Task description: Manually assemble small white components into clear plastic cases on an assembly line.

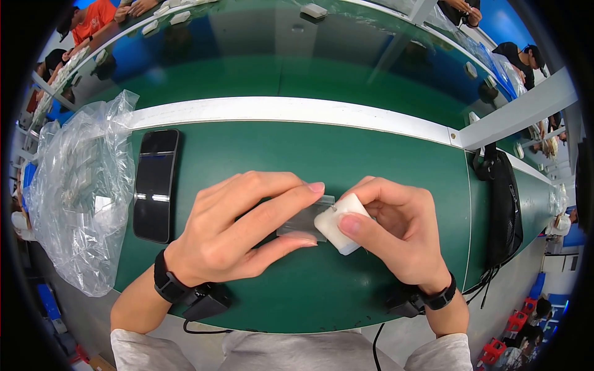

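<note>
My right hand (399, 229) grips a small white block (346, 224) with rounded corners, thumb on its near face and fingers behind it. What the block is, I cannot make out. A small clear plastic bag (303, 219) is in my left hand (238, 219), its edges held between the thumb and the stretched fingers. The bag's open end faces the block, and the block's left corner overlaps or touches it; whether any of it is inside does not show. Both hands are just above the green tabletop (297, 284). Each wrist wears a black strap with a dark device.
A black phone (154, 185) lies left of my left hand, beside a large crumpled clear plastic bag (80, 198). At right rests a black pouch (501, 210) with cords. A white rail (291, 110) crosses behind; people work at farther tables.
</note>
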The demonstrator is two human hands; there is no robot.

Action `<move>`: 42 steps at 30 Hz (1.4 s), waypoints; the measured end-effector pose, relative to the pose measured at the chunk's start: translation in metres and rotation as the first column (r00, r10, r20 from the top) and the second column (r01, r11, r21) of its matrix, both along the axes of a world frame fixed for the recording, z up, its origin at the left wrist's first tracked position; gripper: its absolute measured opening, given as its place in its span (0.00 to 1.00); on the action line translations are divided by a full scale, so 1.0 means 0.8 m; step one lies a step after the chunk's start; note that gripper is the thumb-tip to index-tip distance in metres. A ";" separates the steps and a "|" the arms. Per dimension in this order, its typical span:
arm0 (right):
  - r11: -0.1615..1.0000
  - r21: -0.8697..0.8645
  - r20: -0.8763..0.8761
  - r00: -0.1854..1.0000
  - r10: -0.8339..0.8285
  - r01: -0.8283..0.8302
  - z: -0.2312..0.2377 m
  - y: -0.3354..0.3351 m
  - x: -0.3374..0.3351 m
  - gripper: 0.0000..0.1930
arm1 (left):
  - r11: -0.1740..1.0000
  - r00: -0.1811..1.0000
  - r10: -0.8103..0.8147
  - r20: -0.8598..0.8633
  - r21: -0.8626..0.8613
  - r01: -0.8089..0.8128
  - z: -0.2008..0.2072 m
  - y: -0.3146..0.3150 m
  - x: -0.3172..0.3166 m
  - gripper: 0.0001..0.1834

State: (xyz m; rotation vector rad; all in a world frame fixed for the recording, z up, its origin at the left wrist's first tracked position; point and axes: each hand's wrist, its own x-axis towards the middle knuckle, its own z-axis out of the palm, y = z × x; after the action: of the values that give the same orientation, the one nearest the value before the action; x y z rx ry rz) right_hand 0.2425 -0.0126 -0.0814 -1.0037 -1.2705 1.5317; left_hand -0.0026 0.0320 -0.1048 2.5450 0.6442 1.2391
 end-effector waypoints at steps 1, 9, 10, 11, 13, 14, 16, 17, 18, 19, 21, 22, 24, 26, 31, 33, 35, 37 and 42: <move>0.998 0.060 0.046 0.999 0.007 -0.010 0.000 0.000 0.000 0.06 | 1.000 1.000 0.000 -0.001 -0.001 0.000 0.000 0.000 0.000 0.31; 0.990 0.126 0.222 0.974 0.036 -0.066 0.004 0.002 0.000 0.06 | 1.000 1.000 0.009 -0.010 -0.010 -0.009 -0.001 -0.002 0.002 0.31; 0.995 0.086 0.107 0.993 -0.051 0.042 0.003 0.002 -0.007 0.06 | 1.000 1.000 0.006 -0.015 -0.007 -0.006 0.000 -0.002 0.002 0.31; 0.989 0.034 -0.005 0.990 -0.144 0.144 0.001 0.002 -0.012 0.06 | 0.999 0.999 0.031 -0.012 -0.010 -0.031 0.000 -0.003 0.001 0.31; 0.985 0.051 -0.014 0.987 -0.162 0.162 0.000 0.000 -0.010 0.07 | 0.998 0.998 0.055 -0.008 -0.009 -0.055 0.001 -0.004 0.001 0.31; 0.982 0.066 -0.017 0.984 -0.178 0.179 0.001 -0.002 -0.008 0.08 | 0.999 0.999 0.046 -0.003 -0.004 -0.046 0.000 -0.004 0.001 0.31; 0.978 0.142 0.012 0.988 -0.155 0.152 -0.004 -0.004 -0.004 0.09 | 0.999 0.999 0.039 0.001 0.002 -0.039 0.000 -0.004 0.001 0.31; 0.969 0.214 0.043 0.990 -0.133 0.121 -0.006 -0.004 -0.003 0.11 | 1.000 1.000 0.025 -0.002 0.001 -0.025 -0.001 -0.004 0.001 0.32; 0.969 0.214 0.042 0.990 -0.133 0.121 -0.008 -0.004 -0.002 0.11 | 1.000 1.000 0.011 -0.005 -0.001 -0.011 -0.001 -0.004 0.001 0.32; 0.960 0.260 0.069 0.989 -0.127 0.105 -0.009 -0.003 -0.003 0.11 | 1.000 1.000 0.010 -0.007 -0.001 -0.010 -0.001 -0.005 0.001 0.32; 0.949 0.303 0.095 0.988 -0.124 0.090 -0.008 -0.003 -0.004 0.11 | 1.000 1.000 0.027 -0.013 -0.003 -0.027 -0.001 -0.007 0.002 0.32; 0.961 0.245 0.041 0.989 -0.144 0.130 -0.005 -0.003 -0.007 0.10 | 1.000 1.000 0.022 -0.013 -0.002 -0.022 0.000 -0.007 0.003 0.32; 0.968 0.186 -0.012 0.985 -0.171 0.170 -0.003 -0.002 -0.014 0.10 | 0.998 0.998 0.058 0.007 0.022 -0.058 0.002 -0.006 0.004 0.31; 0.960 0.140 -0.092 0.969 -0.230 0.241 -0.003 -0.004 -0.018 0.09 | 0.998 0.998 0.061 0.001 0.024 -0.061 0.004 -0.007 0.005 0.31; 0.959 0.232 -0.005 0.986 -0.167 0.163 -0.006 -0.004 -0.008 0.08 | 0.997 0.998 0.064 -0.005 0.031 -0.064 0.002 -0.007 0.002 0.32; 0.950 0.283 0.030 0.988 -0.149 0.134 -0.006 -0.002 -0.006 0.08 | 0.998 0.999 0.047 0.016 0.042 -0.047 0.002 -0.007 0.002 0.32; 0.955 0.278 0.014 0.993 -0.115 0.106 -0.008 -0.001 -0.005 0.07 | 0.998 0.999 0.041 0.012 0.040 -0.042 0.002 -0.007 0.001 0.32; 0.954 0.285 0.028 0.994 -0.102 0.090 -0.008 -0.001 -0.004 0.07 | 0.999 0.999 0.038 0.006 0.039 -0.038 0.002 -0.007 0.001 0.32; 0.964 0.263 0.078 0.995 -0.064 0.041 0.000 0.000 -0.003 0.08 | 0.999 1.000 0.031 0.003 0.038 -0.031 0.001 -0.006 0.001 0.31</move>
State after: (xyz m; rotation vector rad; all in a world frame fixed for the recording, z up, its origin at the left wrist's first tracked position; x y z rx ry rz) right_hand 0.2402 -0.0124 -0.0814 -0.9307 -1.4514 1.2526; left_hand -0.0014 0.0268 -0.1039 2.5734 0.6677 1.2761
